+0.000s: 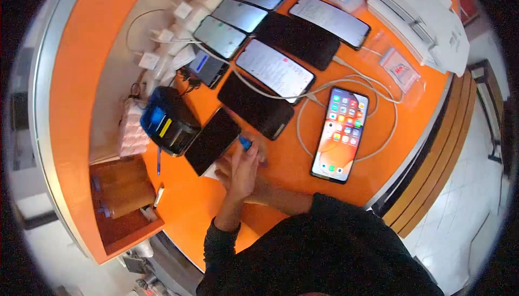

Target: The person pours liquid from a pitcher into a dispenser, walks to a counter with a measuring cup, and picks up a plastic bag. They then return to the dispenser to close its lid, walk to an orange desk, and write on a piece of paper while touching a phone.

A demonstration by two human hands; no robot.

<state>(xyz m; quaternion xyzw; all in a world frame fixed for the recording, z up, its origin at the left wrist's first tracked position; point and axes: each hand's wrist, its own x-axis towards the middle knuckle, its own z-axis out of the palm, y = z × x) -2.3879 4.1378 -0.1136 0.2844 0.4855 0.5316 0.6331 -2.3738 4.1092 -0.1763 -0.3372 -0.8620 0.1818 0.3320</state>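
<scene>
My left hand (245,167) is closed, its fingers around a small blue object (245,143) whose kind is not clear. Beside it, a phone with a dark screen (212,141) lies slanted, its near corner close to my hands. From the right, my other forearm crosses behind my left wrist, so my right hand (222,177) is mostly hidden near that corner. A little white shows there too. Just beyond lies another dark phone (257,106). To the right, a phone with a lit home screen (339,133) rests on the orange table (281,169).
Several more phones, some lit, spread toward the back, with a white cable (397,120) looping among them. A black and blue device (168,122) stands left, above an open drawer (127,193). Chargers (184,9) line the wall. A white machine (413,20) occupies the back right.
</scene>
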